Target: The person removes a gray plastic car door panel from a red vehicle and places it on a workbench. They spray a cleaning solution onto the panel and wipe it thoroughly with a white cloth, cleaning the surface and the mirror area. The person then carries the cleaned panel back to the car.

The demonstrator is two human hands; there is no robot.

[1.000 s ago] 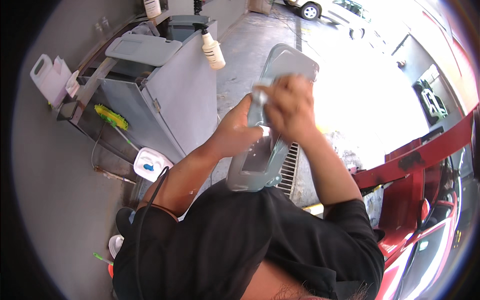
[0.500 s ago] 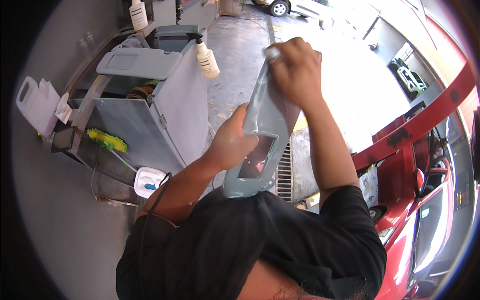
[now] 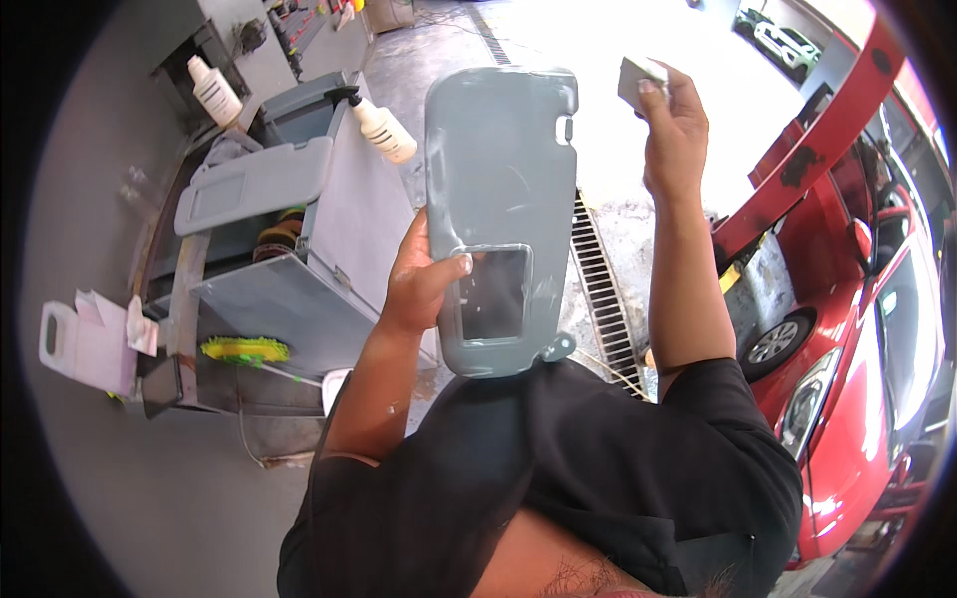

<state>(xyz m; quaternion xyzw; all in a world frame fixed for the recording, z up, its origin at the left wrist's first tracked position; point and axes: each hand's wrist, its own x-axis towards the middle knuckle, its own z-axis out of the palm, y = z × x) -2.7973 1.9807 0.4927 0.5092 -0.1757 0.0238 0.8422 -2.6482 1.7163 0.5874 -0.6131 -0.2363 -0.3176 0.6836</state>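
A grey car sun visor point(image 3: 501, 179) stands nearly upright in front of my chest, its mirror point(image 3: 498, 299) facing me in the lower part. My left hand point(image 3: 414, 284) grips the visor's left edge, thumb over the mirror's corner. Whitish wet streaks show on the grey surface and around the mirror frame. Off to the right, apart from the visor, my right hand point(image 3: 680, 125) pinches a small grey square pad point(image 3: 631, 86) between thumb and fingers. The pad's exact kind cannot be made out.
Another light grey sun visor point(image 3: 299, 164) lies across a grey cabinet point(image 3: 374, 214) at left, with a spray bottle point(image 3: 385, 134) hanging at its edge. A yellow-green brush point(image 3: 244, 350) is below. At right stand a red lift arm point(image 3: 797, 164) and red car point(image 3: 847, 439); a drain grate point(image 3: 603, 289) crosses the floor.
My right hand has lifted off the visor's top and moved right, bringing the pad into view. The visor has turned from a slant to face me squarely.
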